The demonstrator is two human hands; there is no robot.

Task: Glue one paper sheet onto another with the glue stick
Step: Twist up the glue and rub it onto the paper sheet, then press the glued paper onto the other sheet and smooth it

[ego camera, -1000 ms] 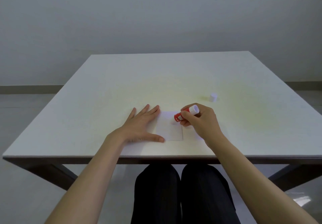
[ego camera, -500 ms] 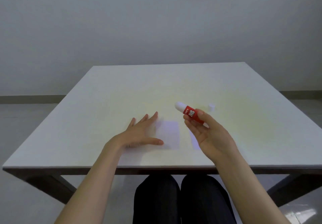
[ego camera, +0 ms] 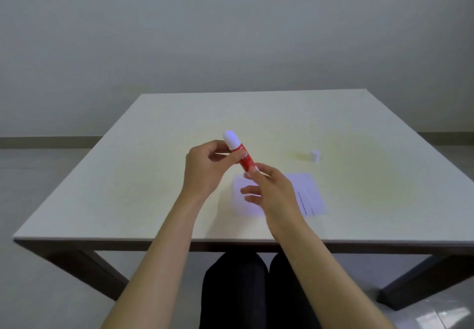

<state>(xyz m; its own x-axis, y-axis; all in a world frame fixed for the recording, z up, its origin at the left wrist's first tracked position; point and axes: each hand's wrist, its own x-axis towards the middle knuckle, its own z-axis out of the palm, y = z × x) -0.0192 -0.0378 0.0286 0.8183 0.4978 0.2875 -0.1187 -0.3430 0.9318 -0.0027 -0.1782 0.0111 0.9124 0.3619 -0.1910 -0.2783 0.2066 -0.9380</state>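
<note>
While the glue stick [ego camera: 242, 155] is pinched by both hands' fingers [ego camera: 225, 158] mid-frame, drying glue on the paper sheet [ego camera: 239, 195] is risked.

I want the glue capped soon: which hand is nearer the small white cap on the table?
Right. The right hand is nearer the cap, which lies beyond it to the right; the left hand is farther left.

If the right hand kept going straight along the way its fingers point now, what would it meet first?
Probably the left hand. The right hand points up-left along the glue stick, whose red body the left hand's fingers already hold. Depth from this single view is uncertain.
</note>
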